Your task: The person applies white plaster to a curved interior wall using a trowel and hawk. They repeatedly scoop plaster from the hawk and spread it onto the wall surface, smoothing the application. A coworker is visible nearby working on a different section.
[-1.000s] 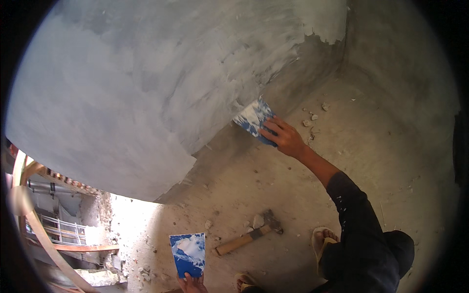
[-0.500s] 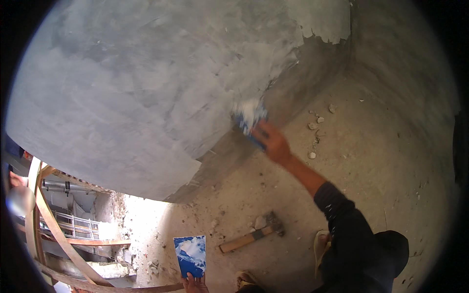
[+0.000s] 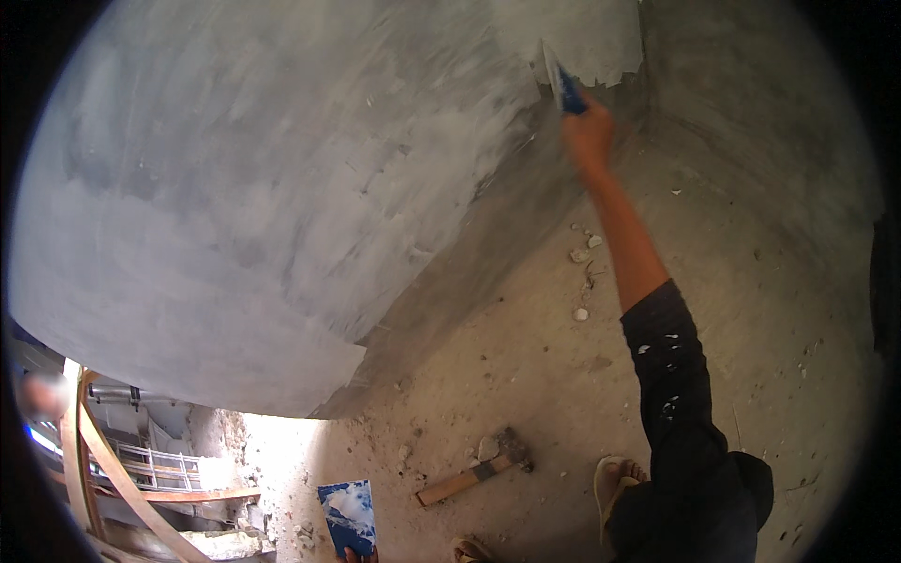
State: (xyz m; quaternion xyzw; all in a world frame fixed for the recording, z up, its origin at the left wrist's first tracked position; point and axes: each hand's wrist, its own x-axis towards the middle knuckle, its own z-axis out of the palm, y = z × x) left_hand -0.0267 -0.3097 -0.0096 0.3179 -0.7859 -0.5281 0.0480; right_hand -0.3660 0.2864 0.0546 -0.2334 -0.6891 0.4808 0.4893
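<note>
My right hand point(image 3: 589, 131) grips a blue putty scraper point(image 3: 569, 94), its blade edge against the grey wall point(image 3: 235, 178) near the corner. Pale skim coat covers most of this wall; its ragged lower edge leaves a darker bare band above the floor. Low in the view, the fingertips of my left hand point(image 3: 357, 555) hold a flat blue plate point(image 3: 334, 531), apart from the wall. White putty point(image 3: 353, 505) is smeared over the plate's upper part. The rest of my left hand is cut off by the lower edge.
A wooden-handled hammer point(image 3: 474, 475) lies on the dusty floor between my hands. Small stones point(image 3: 580, 255) are scattered near the wall's foot. My sandalled feet stand close by. At the left are curved wooden strips point(image 3: 122, 474), an opening, and a person with a blurred head.
My right hand has swept the scraper up and to the right along the wall, toward the corner. The plate in my left hand sits slightly lower and further left in view.
</note>
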